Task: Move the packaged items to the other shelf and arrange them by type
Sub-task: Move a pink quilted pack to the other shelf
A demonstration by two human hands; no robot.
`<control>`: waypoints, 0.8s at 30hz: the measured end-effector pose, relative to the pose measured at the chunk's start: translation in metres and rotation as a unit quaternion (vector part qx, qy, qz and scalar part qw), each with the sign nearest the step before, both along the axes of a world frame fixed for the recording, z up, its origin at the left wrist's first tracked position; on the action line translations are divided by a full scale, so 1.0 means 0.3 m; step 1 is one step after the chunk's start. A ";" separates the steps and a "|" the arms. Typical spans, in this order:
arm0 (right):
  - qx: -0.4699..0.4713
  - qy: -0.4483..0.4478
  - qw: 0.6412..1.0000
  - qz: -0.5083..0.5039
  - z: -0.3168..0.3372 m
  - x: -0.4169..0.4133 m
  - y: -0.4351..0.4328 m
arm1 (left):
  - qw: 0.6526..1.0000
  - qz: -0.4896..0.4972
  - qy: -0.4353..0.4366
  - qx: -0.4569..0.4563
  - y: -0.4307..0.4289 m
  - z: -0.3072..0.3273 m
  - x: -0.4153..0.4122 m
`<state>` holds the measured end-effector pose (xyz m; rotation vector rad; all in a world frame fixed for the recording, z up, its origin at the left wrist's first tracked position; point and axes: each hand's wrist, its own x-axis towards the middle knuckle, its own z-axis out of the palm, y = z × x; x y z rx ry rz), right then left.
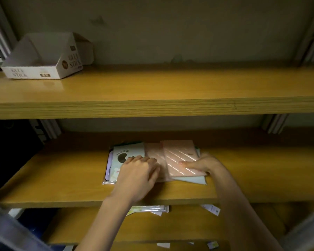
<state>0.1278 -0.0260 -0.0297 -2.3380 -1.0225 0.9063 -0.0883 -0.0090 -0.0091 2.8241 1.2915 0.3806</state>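
Flat packaged items lie in a loose pile on the middle wooden shelf [62, 178]. A pale green pack with a dark paw print [129, 151] is on the left, over a lilac-edged pack [109, 165]. Two pink packs with shiny diagonal stripes overlap in the middle and right. My right hand [203, 163] grips the top pink pack [181, 156] at its right edge, thumb lying on top. My left hand [136, 176] rests palm down with fingers bent over the green pack and the lower pink pack [153, 151].
The upper shelf [170, 87] holds only a white cardboard "GLUE STICK" display box [42, 58] at its far left. More packaged items [149, 209] lie on the shelf below, partly hidden by my arms. Metal shelf uprights [51, 129] stand at the back corners.
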 end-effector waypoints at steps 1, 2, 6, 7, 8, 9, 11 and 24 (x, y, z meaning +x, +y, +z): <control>0.007 0.012 1.000 -0.008 0.003 -0.003 -0.004 | 1.000 -0.006 -0.006 0.000 0.001 0.000 -0.005; 0.014 0.022 1.000 -0.015 0.003 -0.007 -0.005 | 1.000 -0.011 -0.007 0.000 0.002 -0.002 -0.009; 0.017 0.056 0.997 -0.041 0.003 -0.022 -0.006 | 1.000 -0.027 -0.008 -0.002 0.005 -0.011 -0.027; 0.017 0.068 0.996 -0.046 0.007 -0.027 -0.007 | 0.999 -0.031 -0.014 -0.004 0.005 -0.010 -0.030; 0.014 0.076 0.996 -0.049 0.010 -0.029 -0.005 | 0.999 -0.035 -0.020 -0.007 0.005 -0.008 -0.031; 0.014 0.082 0.995 -0.054 0.013 -0.032 -0.006 | 0.999 -0.038 -0.023 -0.008 0.005 -0.006 -0.031; 0.025 0.092 0.993 -0.063 0.011 -0.034 -0.006 | 0.999 -0.039 -0.021 -0.007 0.009 -0.002 -0.029; 0.195 0.117 0.968 -0.105 -0.013 0.083 -0.249 | 0.995 -0.084 -0.049 0.009 -0.040 0.048 0.144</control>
